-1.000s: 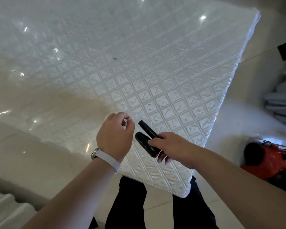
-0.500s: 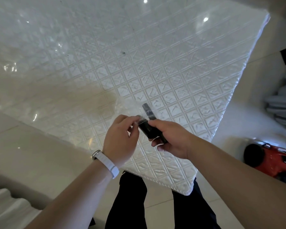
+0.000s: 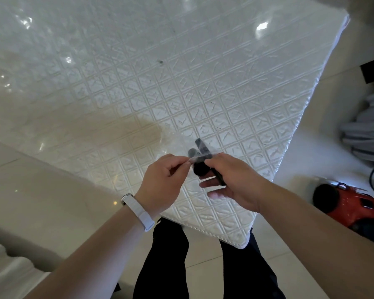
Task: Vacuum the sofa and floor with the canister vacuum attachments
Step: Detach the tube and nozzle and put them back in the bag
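My right hand (image 3: 231, 182) grips two black vacuum attachments (image 3: 200, 155) wrapped in a clear plastic bag. The thumb and forefinger of my left hand (image 3: 162, 182) pinch the edge of that plastic bag (image 3: 195, 158) just left of the nozzles. Both hands hover over the near corner of a white quilted mattress (image 3: 181, 83) covered in shiny plastic film. The red canister vacuum (image 3: 350, 201) sits on the floor at the right, apart from my hands.
A grey ribbed hose (image 3: 367, 134) lies coiled at the right edge above the vacuum. Glossy cream floor tiles (image 3: 41, 190) surround the mattress. My dark trouser legs (image 3: 164, 266) stand at the mattress corner. A white ridged object (image 3: 4, 270) shows at bottom left.
The hands have come together and risen slightly. My left fingers went from hovering beside the nozzles to pinching the plastic wrap around them.
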The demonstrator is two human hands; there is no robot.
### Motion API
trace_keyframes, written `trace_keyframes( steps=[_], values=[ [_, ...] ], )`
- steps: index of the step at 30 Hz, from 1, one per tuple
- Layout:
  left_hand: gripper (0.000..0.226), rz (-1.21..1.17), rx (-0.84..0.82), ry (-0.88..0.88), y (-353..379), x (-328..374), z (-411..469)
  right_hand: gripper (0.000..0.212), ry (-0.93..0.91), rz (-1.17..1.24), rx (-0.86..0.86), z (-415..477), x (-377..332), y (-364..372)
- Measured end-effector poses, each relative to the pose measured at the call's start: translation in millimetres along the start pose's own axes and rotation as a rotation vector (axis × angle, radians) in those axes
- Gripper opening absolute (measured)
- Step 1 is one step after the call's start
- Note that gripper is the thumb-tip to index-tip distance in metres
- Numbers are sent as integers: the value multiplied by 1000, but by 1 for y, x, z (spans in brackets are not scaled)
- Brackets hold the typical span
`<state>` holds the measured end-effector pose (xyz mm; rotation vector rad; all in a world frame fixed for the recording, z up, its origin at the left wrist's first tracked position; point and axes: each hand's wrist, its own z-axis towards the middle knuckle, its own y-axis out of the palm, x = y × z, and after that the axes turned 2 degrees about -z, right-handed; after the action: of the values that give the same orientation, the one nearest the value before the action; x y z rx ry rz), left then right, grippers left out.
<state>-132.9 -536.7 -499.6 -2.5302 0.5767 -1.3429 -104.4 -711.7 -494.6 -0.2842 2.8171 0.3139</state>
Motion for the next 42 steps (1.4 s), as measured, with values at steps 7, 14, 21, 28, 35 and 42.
trace_keyframes(
  steps=[7,14,21,28,35,42],
  values=[
    [17,6,-27,5,8,5,4,36,-157,-250,146,-13,5,-12],
    [26,-117,-4,-27,12,17,2,13,-245,-388,291,-9,4,-17],
    [29,-133,-39,-4,5,25,1,24,-266,-478,355,-8,-1,-29],
    [34,-116,-15,15,10,35,6,27,-273,-849,418,-10,-21,-34],
    [31,373,111,103,8,30,10,18,-384,-405,517,-24,-25,-33],
    [18,40,62,-100,4,33,12,28,-438,-283,518,-33,-24,-39]
  ],
)
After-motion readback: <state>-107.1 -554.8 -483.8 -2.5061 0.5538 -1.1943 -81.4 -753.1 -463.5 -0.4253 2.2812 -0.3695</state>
